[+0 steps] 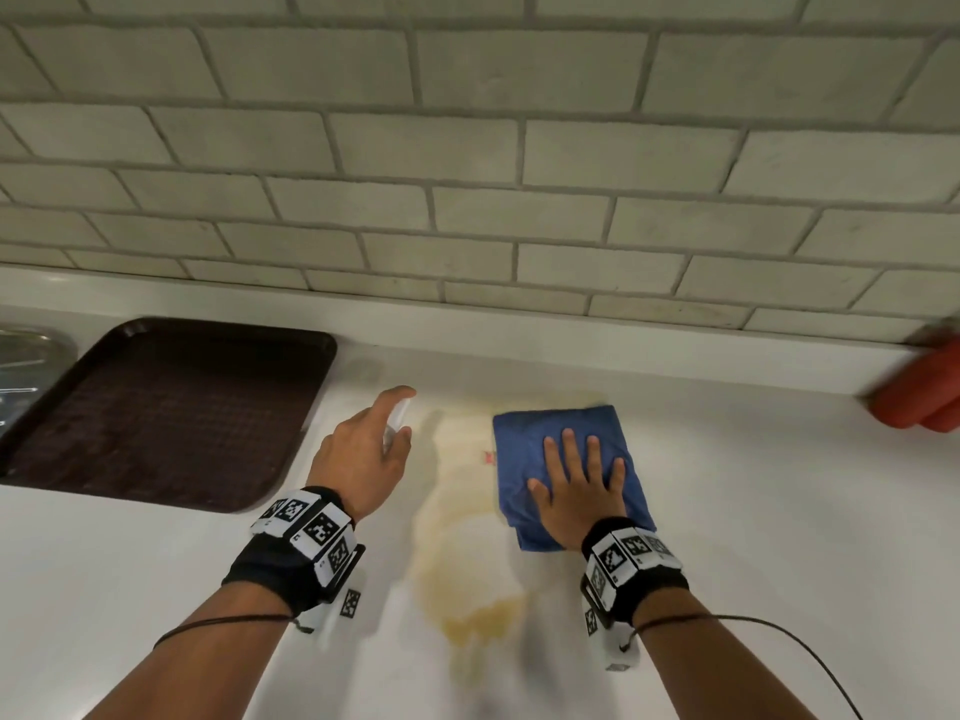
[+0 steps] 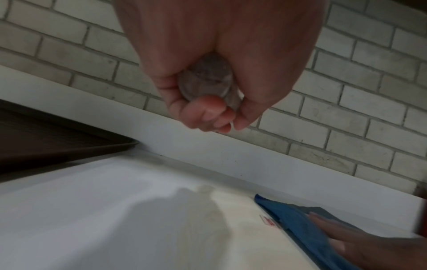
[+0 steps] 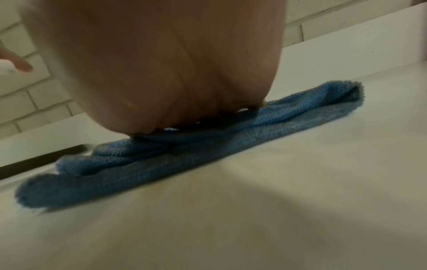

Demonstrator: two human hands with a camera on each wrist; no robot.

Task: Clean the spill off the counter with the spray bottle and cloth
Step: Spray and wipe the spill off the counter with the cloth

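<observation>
Cloth (image 1: 561,459): blue, woven, folded square; right hand (image 1: 579,493) flat on it.

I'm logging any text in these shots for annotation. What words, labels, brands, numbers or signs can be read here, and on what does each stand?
No text can be read in any view.
Small red tag at the blue cloth's left edge: print too small and blurred to read.
Wristbands: black-and-white square marker patterns only, no legible characters.
Clear spray bottle in the left hand: no label visible.
</observation>
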